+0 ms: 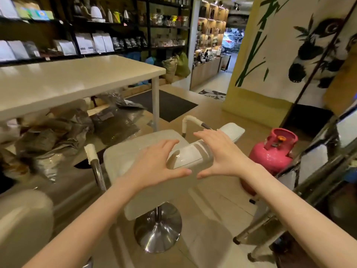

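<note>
Head view. A white swivel stool (135, 149) stands on the tiled floor just beside a white table (77, 78), its seat toward the table and its backrest (190, 154) toward the person. The left hand (154, 168) and right hand (219, 154) are held out over the backrest, fingers straight and spread, thumbs pointing at each other and a little apart. Neither hand holds anything, and whether the right fingertips already touch the padding cannot be told. The work in hand appears to be taking the stool by its backrest in order to move or turn it. Handling, as judged: the padded shell is smooth and glossy, so likely slippery under flat palms. Fingers curled over the top edge with thumbs behind should hold better than pressure from above. The chrome base (157, 227) is a broad disc under a single column (158, 209), which probably puts most of the weight low. The stool should therefore slide, or tip on the disc's rim, more readily than it lifts, and the seat may swivel if pushed off centre. The taped armrests (91, 153) offer a second, stiffer hold. Hazards: a pink gas cylinder (270, 154) stands near the backrest's far end, and bags (58, 136) lie under the table.
</note>
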### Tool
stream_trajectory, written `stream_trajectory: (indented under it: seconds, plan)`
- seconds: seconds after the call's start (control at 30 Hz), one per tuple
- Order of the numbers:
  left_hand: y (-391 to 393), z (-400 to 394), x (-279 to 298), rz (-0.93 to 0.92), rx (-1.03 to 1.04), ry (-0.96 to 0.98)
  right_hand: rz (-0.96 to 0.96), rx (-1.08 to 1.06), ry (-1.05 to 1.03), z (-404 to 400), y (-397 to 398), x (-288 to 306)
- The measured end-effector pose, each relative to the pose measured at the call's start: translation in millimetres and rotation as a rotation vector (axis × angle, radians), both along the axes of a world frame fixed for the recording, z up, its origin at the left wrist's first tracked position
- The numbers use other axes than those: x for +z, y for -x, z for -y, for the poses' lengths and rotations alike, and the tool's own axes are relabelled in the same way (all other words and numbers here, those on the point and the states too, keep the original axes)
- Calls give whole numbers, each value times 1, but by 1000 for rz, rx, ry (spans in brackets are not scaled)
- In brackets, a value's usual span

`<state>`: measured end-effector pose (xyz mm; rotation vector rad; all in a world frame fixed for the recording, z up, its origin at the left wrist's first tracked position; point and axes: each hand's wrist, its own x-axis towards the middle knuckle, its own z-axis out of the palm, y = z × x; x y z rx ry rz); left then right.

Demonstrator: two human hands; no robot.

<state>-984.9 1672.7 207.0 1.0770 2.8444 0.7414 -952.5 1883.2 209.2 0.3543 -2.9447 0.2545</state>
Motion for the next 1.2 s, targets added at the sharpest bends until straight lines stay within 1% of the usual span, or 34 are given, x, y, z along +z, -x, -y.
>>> stream_trajectory:
  seconds: [0.2,0.33,0.43,0.57,0.67,0.77,0.87,1.07,1.2]
  plan:
    - [8,-51,-3,-54,83,153,43,91,-17,-71,30,-7]
    - [11,-57,-17,-102,95,313,48,154,-10,-90,47,-13]
    - [19,-55,-25,-136,128,382,60,205,-20,-91,57,-18]
    - [22,-59,-29,-232,146,412,42,243,-61,-93,67,-25]
    - [21,-62,-31,-234,180,402,6,298,-135,-97,73,-31]
    - [20,-63,-32,-265,197,389,-12,358,-134,-98,81,-31]
    - [18,-63,-34,-275,224,397,-46,407,-133,-99,87,-34]
    - [6,-74,-35,-277,351,449,-80,476,-166,-104,90,-39]
    - [2,-79,-33,-259,394,439,-122,523,-152,-108,91,-45]
